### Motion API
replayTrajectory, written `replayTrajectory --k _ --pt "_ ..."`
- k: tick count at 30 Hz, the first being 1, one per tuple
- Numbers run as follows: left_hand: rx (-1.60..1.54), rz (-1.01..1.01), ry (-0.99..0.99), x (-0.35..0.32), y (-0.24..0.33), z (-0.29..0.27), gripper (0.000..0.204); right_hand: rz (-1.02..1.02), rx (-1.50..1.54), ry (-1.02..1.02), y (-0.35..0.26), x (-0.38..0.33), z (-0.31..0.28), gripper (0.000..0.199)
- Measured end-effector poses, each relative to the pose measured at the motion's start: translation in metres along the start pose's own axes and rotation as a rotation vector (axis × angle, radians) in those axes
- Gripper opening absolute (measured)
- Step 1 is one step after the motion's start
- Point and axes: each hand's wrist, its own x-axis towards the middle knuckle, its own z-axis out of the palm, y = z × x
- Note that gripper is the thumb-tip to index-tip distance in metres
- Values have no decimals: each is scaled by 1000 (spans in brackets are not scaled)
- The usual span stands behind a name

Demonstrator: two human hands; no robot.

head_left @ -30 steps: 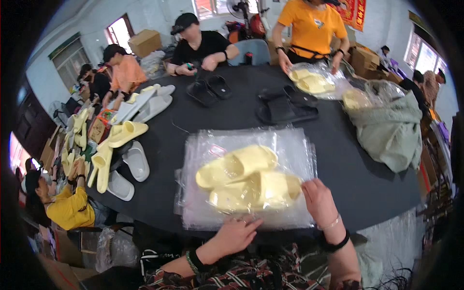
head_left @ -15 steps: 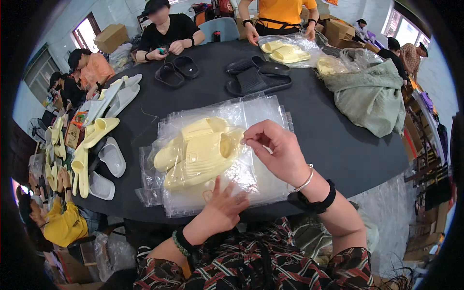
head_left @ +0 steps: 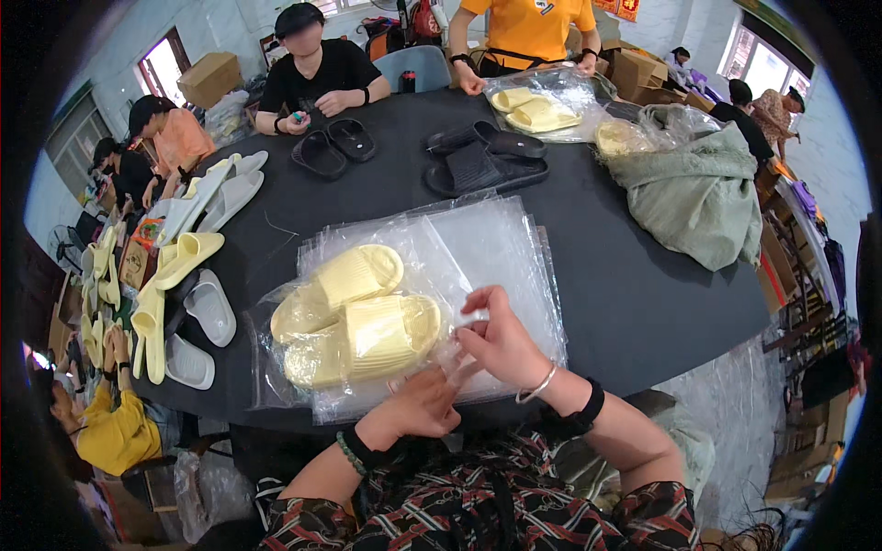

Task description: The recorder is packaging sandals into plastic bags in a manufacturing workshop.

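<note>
A pair of pale yellow slides (head_left: 386,335) lies inside a clear plastic bag (head_left: 262,367), soles and straps showing through the film. Beneath it is a stack of flat clear bags (head_left: 510,248) on the dark table. My right hand (head_left: 503,347), wearing a bangle, pinches the bag's open edge just right of the slides. My left hand (head_left: 424,404) is closed at the same edge, nearer to me, with a fold of film at its fingers. Both hands are close together, and the fingertips of the left are partly hidden.
Two pairs of black slides (head_left: 335,147) lie farther back, and loose yellow and grey slides (head_left: 209,308) line the left edge. A green sack (head_left: 694,197) sits at the right. Across the table, one co-worker (head_left: 524,37) handles bagged yellow slides (head_left: 542,110); another (head_left: 322,73) sits beside.
The bagged slides have shifted left and toward me, uncovering more of the bag stack. My left hand has gone from spread fingers to gripping the film; my right hand has moved nearer to me.
</note>
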Motion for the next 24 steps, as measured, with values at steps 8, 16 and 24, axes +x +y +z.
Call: replayTrajectory --k 8,16,24 --pt "48 27 -337 3 -4 1 59 -108 -331 -589 17 1 13 25" --pt "304 232 -107 10 -2 1 77 -184 -1618 -149 20 -8 -62 43" --pt "370 180 -203 8 8 -4 82 -277 -1348 34 6 -13 -88 51"
